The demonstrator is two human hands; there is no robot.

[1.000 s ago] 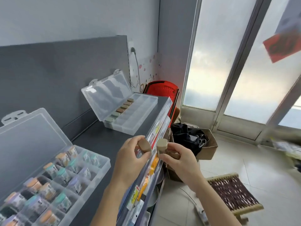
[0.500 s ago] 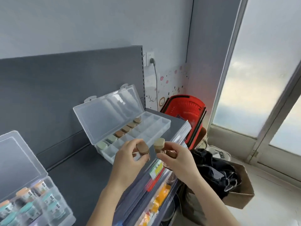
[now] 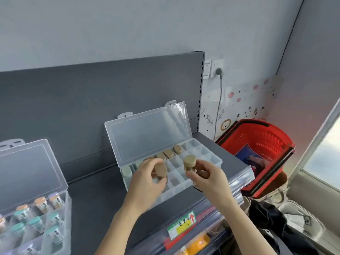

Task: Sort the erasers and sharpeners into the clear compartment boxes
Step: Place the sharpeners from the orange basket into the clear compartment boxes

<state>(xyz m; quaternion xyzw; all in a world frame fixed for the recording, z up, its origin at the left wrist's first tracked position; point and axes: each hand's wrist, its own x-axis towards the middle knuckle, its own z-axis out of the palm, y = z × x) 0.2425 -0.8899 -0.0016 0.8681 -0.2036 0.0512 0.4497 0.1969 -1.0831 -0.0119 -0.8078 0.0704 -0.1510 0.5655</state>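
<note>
A clear compartment box [image 3: 211, 163] stands open on the dark shelf, its lid [image 3: 147, 133] leaning back. Several brown and grey-green erasers [image 3: 168, 153] fill its back row. My left hand [image 3: 147, 181] pinches a brown eraser [image 3: 161, 170] over the box's front cells. My right hand [image 3: 207, 178] holds a tan eraser [image 3: 189, 162] upright just above the middle cells, with another brown piece [image 3: 202, 173] tucked in its fingers. A second clear box [image 3: 36, 218] at the left holds several capped sharpeners [image 3: 41, 204].
The dark shelf [image 3: 103, 196] has a grey back panel. Below its front edge runs a price rail with a label [image 3: 181, 224]. A red basket [image 3: 257, 150] sits right of the shelf, a dark bag [image 3: 272, 223] below it, a plugged socket [image 3: 219, 70] on the wall.
Both hands have moved forward from in front of the shelf edge to over the open box, each still holding its eraser. The view has swung left and closer to the box.
</note>
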